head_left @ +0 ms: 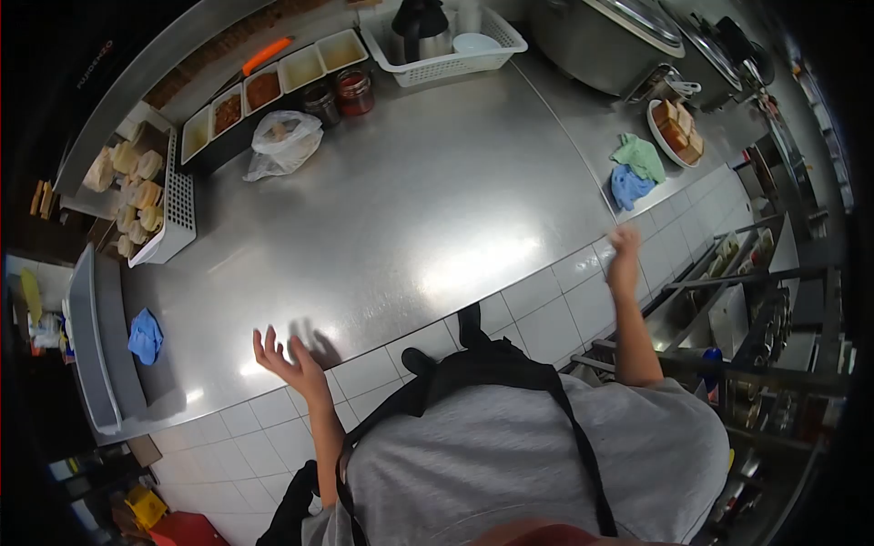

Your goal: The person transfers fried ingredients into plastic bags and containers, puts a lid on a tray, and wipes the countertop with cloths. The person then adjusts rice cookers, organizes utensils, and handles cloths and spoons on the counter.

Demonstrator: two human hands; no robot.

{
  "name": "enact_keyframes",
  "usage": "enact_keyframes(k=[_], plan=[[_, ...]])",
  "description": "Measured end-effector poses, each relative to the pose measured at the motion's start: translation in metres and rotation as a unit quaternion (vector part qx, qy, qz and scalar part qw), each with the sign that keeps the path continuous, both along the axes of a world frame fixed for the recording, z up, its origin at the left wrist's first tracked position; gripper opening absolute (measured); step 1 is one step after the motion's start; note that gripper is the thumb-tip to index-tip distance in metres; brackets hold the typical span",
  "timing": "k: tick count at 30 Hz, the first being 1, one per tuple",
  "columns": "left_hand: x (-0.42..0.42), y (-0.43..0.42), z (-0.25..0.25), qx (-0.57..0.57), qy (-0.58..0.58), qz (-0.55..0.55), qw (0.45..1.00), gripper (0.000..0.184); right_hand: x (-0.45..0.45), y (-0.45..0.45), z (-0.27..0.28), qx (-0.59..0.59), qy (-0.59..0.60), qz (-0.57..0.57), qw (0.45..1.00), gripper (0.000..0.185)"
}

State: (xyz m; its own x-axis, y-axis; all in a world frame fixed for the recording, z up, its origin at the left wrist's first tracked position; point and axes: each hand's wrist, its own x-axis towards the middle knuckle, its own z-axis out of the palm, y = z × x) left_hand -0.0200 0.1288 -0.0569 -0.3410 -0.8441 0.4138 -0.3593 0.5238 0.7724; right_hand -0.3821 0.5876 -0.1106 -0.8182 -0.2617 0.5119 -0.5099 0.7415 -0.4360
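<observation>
In the head view, the left hand is over the near edge of the steel counter, fingers spread wide and holding nothing, its shadow falling just beside it; the right hand is raised past the same edge and blurred, so I cannot tell how wide its grip is. Nearest the right hand, on the counter's right corner, a blue cloth lies against a green cloth, with a dish of bread just beyond. The readable writing is "FUJIDENZO", in pale letters on a dark surface at upper left. Along the back stand a row of food tubs with an orange handle above, a dark jar and a red jar side by side, and a clear plastic bag in front. Farther right, a white basket holds a jug. At left are a perforated crate of small cups, a second cloth, also blue, and a grey bin
</observation>
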Motion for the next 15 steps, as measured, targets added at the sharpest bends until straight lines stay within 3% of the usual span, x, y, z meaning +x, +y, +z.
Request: enact_keyframes(k=[2, 3, 4, 5, 6, 7, 8, 9, 11, 12, 13, 14, 15], plan=[[-0.026, -0.009, 0.009, -0.005, 0.016, -0.037, 0.999, 0.036, 0.032, 0.029, 0.032, -0.003, -0.169, -0.287, 0.943, 0.035], [-0.04, -0.011, 0.009, -0.004, 0.023, -0.04, 0.999, 0.036, 0.024, 0.019, 0.037, -0.005, -0.162, -0.29, 0.943, 0.035], [-0.05, -0.012, 0.009, 0.001, 0.023, -0.05, 0.998, 0.036, 0.022, -0.006, 0.04, -0.043, -0.059, -0.13, 0.989, 0.035], [-0.053, -0.009, 0.01, 0.008, 0.017, -0.066, 0.998, 0.036, 0.037, -0.034, 0.041, -0.077, 0.04, 0.028, 0.996, 0.035], [-0.058, -0.005, 0.01, 0.008, 0.009, -0.077, 0.997, 0.036, 0.068, -0.086, 0.082, -0.108, -0.32, -0.021, 0.941, 0.032], [-0.065, 0.0, 0.007, 0.007, 0.01, -0.087, 0.996, 0.036, 0.085, -0.12, 0.079, -0.124, -0.367, 0.129, 0.913, 0.031], [-0.068, 0.006, 0.004, -0.001, -0.005, -0.101, 0.995, 0.037, 0.101, -0.16, 0.074, 0.045, -0.4, 0.184, 0.897, 0.033], [-0.07, 0.011, 0.003, -0.009, -0.02, -0.112, 0.993, 0.037, 0.119, -0.192, 0.061, 0.09, -0.257, 0.318, 0.908, 0.038], [-0.074, 0.025, 0.009, -0.004, -0.016, -0.12, 0.993, 0.038, 0.138, -0.207, 0.047, 0.169, -0.104, 0.399, 0.895, 0.042], [-0.076, 0.027, 0.012, -0.009, -0.014, -0.132, 0.991, 0.037, 0.127, -0.201, 0.053, 0.168, -0.079, 0.372, 0.909, 0.042], [-0.077, 0.028, 0.014, -0.012, -0.011, -0.139, 0.99, 0.037, 0.111, -0.183, 0.066, 0.226, -0.233, 0.263, 0.909, 0.037], [-0.074, 0.027, 0.018, -0.015, -0.011, -0.138, 0.99, 0.038, 0.078, -0.136, 0.007, -0.028, -0.271, 0.224, 0.936, 0.034], [-0.068, 0.023, 0.021, -0.021, -0.015, -0.116, 0.993, 0.038, 0.048, -0.101, 0.023, -0.141, -0.358, 0.174, 0.906, 0.037]])
